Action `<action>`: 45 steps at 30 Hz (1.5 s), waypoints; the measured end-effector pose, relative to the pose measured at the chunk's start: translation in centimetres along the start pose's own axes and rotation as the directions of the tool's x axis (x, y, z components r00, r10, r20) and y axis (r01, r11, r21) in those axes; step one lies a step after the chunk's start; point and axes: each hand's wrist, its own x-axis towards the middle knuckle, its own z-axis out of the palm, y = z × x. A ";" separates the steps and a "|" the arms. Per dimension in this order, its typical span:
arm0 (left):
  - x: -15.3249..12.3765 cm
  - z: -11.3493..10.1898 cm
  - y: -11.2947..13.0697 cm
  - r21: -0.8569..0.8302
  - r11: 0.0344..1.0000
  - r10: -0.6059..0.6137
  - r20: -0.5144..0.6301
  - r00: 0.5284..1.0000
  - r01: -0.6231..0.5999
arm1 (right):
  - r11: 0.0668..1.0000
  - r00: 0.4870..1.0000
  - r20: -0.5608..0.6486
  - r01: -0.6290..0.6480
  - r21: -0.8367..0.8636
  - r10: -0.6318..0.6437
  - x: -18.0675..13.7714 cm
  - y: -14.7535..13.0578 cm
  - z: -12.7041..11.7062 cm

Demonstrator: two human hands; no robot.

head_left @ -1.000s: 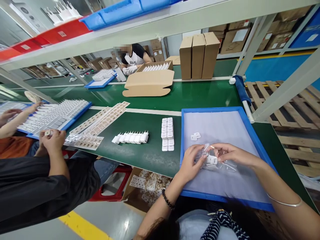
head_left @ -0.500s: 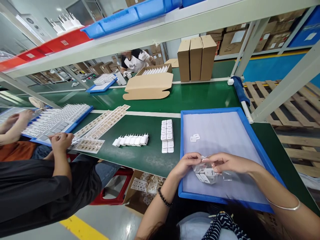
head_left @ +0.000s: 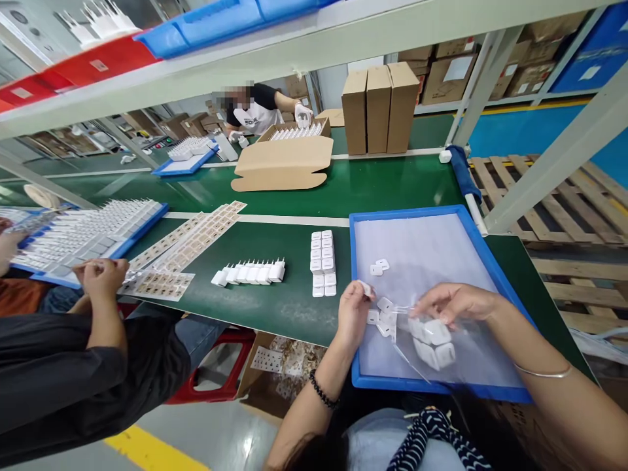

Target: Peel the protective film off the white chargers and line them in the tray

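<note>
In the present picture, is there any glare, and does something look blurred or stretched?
Head view: light glints on the clear bag at the right hand, pale reflections on the green table; same view, far left: a co-worker's arm looks smeared; lower left: the black sleeve seems stretched.

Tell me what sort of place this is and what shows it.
Probably a factory assembly or packing line: a long green workbench, a blue-rimmed tray packed with rows of white plugs, and tall cardboard boxes standing farther back.
</note>
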 end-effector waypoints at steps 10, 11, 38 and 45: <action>0.2 0.2 -0.4 0.323 0.946 -0.004 0.114 0.993 -0.033 | 0.951 0.880 -0.435 0.276 0.138 -0.192 -0.3 -1.2 0.1; 0.0 0.2 -0.3 0.307 0.951 -0.012 0.154 0.988 -0.036 | 0.948 0.870 -0.453 0.287 0.140 -0.196 0.2 -1.1 0.4; -1.1 -4.5 8.4 0.725 0.657 0.380 -0.080 0.921 -0.208 | 0.831 0.681 -0.694 0.511 0.220 -0.235 2.9 1.3 -0.1; 6.1 -6.0 11.3 0.857 0.459 0.579 -0.089 0.811 -0.234 | 0.866 0.694 -0.681 0.468 0.178 -0.235 3.7 1.7 -0.1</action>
